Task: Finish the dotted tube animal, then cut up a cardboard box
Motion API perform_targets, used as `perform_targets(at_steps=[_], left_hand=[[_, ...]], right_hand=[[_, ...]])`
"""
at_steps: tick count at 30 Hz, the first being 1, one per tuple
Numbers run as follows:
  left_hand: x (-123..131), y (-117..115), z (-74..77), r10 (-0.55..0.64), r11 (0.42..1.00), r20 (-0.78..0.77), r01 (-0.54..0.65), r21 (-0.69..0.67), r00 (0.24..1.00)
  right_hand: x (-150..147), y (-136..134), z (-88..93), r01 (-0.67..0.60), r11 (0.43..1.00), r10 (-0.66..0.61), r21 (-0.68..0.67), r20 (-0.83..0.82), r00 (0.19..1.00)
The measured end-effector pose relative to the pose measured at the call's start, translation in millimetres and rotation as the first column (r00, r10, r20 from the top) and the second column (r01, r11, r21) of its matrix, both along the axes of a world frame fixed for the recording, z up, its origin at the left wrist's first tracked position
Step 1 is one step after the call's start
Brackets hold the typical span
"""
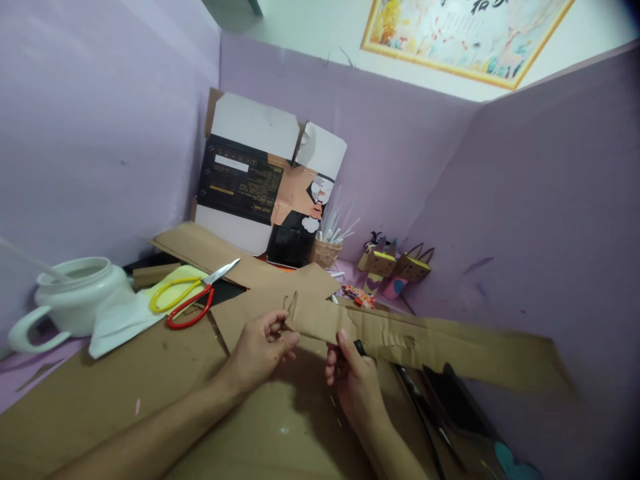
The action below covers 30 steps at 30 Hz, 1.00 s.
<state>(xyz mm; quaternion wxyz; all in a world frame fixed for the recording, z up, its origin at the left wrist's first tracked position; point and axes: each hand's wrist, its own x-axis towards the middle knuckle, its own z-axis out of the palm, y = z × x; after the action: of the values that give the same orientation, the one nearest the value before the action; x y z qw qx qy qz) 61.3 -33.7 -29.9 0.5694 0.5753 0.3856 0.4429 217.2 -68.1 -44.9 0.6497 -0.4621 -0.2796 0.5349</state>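
Observation:
A long folded strip of brown cardboard [425, 340] is held up in front of me, stretching to the right. My left hand [263, 347] pinches its left end, where a thin loop of string or wire [290, 304] sticks up. With the thumb on its near face, my right hand [355, 377] grips the strip's lower edge. A small black piece [359, 347] shows beside the right hand; I cannot tell what it is. Scissors [195, 300] with one yellow and one red handle lie partly open to the left of my hands.
A white mug-like pot [75, 293] stands at left beside white paper [115, 320]. Flattened printed cardboard [240, 180] leans on the purple wall. Behind my hands are a small basket of white sticks [326, 253] and cardboard figures [383, 267]. Brown cardboard [190, 380] covers the tabletop.

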Motion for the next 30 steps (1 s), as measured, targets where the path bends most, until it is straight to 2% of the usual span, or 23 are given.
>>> perform_targets(at_steps=[3,6,9,14,20,25,30], left_hand=[[0.7,-2.1,3.0,-0.125,0.992,0.04,0.126,-0.013,0.991],[1.3,-4.9,6.3,-0.219,0.973,0.078,0.224,-0.063,0.973],[1.2,-6.4,7.5,-0.175,0.982,0.096,0.181,-0.057,0.98],[3.6,-6.9,3.1,-0.058,0.994,0.197,0.075,-0.081,0.979],[6.0,-12.7,2.5,0.011,0.992,0.272,0.024,-0.125,0.962],[-1.4,-11.5,7.4,0.164,0.98,0.285,-0.124,-0.153,0.945],[-2.7,-7.8,5.8,0.131,0.988,0.256,-0.103,-0.118,0.958]], right_hand=[[-1.4,-0.4,-0.9,-0.008,1.0,0.008,0.029,-0.001,1.0],[-2.6,-1.6,-3.2,-0.062,0.998,0.059,0.031,0.072,0.996],[-4.8,-2.8,-4.2,-0.068,0.997,0.065,0.023,0.132,0.989],[-10.2,-3.4,-4.8,-0.035,0.999,0.035,-0.002,0.126,0.991],[-9.7,-7.3,-3.4,-0.089,0.995,0.079,0.037,0.212,0.974],[-2.9,-7.1,4.2,-0.017,0.997,-0.008,0.082,0.294,0.956],[-5.3,-4.7,5.9,0.028,0.996,-0.047,0.086,0.22,0.974]])
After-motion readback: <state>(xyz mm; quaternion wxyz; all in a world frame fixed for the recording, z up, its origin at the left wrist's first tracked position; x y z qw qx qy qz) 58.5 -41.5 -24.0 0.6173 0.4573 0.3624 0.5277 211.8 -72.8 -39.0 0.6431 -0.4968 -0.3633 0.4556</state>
